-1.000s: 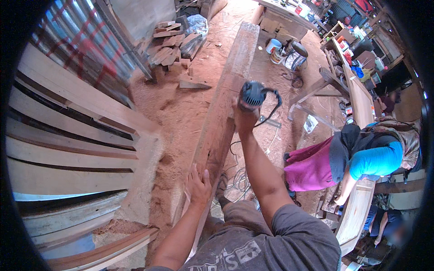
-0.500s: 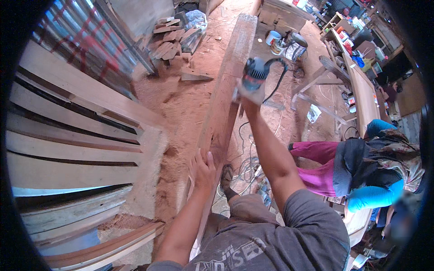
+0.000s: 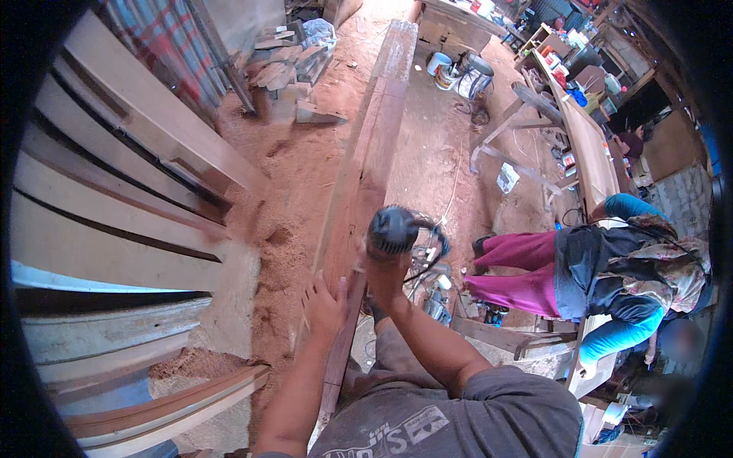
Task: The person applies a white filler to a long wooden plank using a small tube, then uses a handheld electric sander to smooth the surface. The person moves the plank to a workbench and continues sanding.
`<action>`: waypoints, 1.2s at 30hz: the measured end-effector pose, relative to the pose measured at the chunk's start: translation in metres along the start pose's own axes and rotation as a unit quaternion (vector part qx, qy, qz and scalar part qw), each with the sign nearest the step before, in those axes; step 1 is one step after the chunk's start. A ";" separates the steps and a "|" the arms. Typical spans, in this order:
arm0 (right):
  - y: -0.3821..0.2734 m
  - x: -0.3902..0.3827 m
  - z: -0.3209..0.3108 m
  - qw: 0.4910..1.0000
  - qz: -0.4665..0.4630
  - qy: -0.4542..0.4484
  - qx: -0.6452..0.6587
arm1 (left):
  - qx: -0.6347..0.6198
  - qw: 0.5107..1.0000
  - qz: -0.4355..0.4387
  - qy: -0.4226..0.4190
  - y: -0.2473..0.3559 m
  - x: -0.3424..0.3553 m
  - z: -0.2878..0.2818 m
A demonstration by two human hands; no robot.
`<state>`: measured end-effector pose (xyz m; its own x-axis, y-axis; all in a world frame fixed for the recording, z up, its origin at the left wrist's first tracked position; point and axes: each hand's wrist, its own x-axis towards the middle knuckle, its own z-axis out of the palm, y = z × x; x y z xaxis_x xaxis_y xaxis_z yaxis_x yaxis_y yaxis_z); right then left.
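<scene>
A long reddish-brown timber beam (image 3: 365,153) runs away from me up the middle of the view. My right hand (image 3: 385,278) is wrapped round a corded power tool (image 3: 392,230) with a round, black, vented top; by its shape it looks like a trim router. It is at the beam's right edge, close to my body, and its base is hidden by the hand and housing. A dark cord loops off its right side. Just left of the tool, my left hand (image 3: 324,307) lies on the beam with its fingers spread, holding nothing.
Several planks (image 3: 114,221) lie stacked at left. Offcuts (image 3: 286,69) are piled at the far left, near buckets (image 3: 439,62). Sawdust covers the floor. A person in pink trousers (image 3: 519,271) bends over a long wooden workpiece (image 3: 592,153) at right.
My right hand has drawn the power tool along the beam toward my body, from well ahead to beside my left hand. The left hand stays on the beam.
</scene>
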<state>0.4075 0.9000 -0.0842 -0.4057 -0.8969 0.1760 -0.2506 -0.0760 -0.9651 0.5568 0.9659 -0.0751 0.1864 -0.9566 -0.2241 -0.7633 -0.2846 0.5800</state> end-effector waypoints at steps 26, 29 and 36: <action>-0.011 0.199 0.042 0.983 -0.134 0.108 0.056 | -0.084 0.995 0.011 0.047 -0.007 0.000 0.021; -0.012 0.223 0.047 0.983 -0.151 0.108 0.012 | -0.087 0.995 0.016 0.043 -0.010 0.000 0.018; -0.002 0.309 0.044 0.989 -0.119 0.063 0.057 | -0.092 0.994 0.023 0.060 -0.007 -0.002 0.023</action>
<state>0.3216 0.6038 -0.0363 -0.4544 -0.7869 0.4175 -0.2547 -0.3344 -0.9074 0.5471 0.9714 -0.0967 0.2345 -0.9663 -0.1065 -0.6490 -0.2372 0.7229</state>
